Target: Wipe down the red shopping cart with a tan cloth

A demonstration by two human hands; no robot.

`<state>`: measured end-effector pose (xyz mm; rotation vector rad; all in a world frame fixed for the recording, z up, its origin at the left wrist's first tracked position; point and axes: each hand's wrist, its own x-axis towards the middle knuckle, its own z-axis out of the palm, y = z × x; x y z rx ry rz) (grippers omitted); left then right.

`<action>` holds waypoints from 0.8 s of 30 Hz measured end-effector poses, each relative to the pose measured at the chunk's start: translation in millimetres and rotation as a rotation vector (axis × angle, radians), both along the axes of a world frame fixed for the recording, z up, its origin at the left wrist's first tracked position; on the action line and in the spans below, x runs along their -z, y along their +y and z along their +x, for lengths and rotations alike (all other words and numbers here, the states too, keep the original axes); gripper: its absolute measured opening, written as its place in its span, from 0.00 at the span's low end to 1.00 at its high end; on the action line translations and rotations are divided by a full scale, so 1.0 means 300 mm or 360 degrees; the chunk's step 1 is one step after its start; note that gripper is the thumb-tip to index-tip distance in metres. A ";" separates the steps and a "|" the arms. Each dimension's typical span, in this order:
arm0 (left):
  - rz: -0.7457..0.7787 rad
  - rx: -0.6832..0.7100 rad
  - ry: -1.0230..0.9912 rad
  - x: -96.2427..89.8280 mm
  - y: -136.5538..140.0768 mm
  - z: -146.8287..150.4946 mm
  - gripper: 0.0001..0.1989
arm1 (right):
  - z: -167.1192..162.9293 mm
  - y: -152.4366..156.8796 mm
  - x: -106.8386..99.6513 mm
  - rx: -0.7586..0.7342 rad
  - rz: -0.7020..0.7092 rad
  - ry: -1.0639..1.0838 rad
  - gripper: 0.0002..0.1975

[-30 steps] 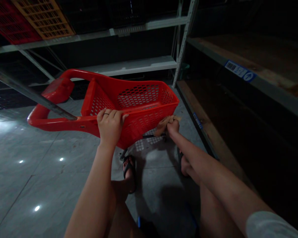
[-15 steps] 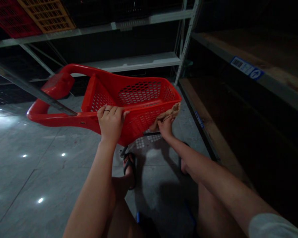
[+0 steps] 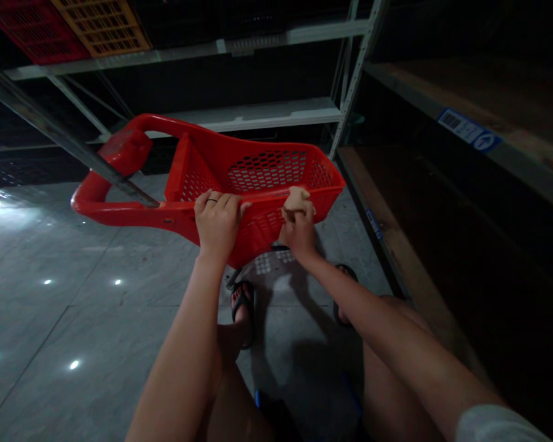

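Note:
A red plastic shopping cart (image 3: pixel 258 236) with perforated basket walls stands crosswise in front of me, its handle loop to the left. My left hand (image 3: pixel 219 218) grips the near rim of its basket, fingers curled over the edge. On the near side wall, right of that, my right hand (image 3: pixel 301 233) is closed on a crumpled tan cloth (image 3: pixel 297 199). Part of the cloth rises above the rim and part is hidden behind the fingers. Through the holes the inside of the basket shows only red plastic.
White metal shelving (image 3: pixel 267 115) runs behind the cart, with a red crate (image 3: pixel 41 31) and a yellow crate (image 3: pixel 104 27) on its upper level. Dark wooden shelves with a blue label (image 3: pixel 469 130) stand to my right. A metal pole (image 3: pixel 74 138) crosses at left. My sandalled feet are beneath the cart.
My right hand has moved the cloth left along the cart's side, away from the front corner and up to the rim. The cart appears slightly further right in view. My left hand keeps its grip.

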<state>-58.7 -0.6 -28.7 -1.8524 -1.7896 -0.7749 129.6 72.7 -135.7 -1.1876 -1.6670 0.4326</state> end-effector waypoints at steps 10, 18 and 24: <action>0.0001 0.0056 -0.0061 -0.008 -0.009 0.013 0.23 | -0.051 -0.101 -0.030 -0.0485 0.0113 -0.0268 0.18; -0.0005 0.0059 0.0070 -0.010 -0.013 -0.006 0.22 | 0.030 -0.009 -0.094 -0.0604 0.0374 -0.0335 0.19; -0.0020 0.0108 -0.0003 -0.009 -0.016 -0.007 0.21 | 0.317 0.194 -0.111 0.0191 0.0139 0.0001 0.09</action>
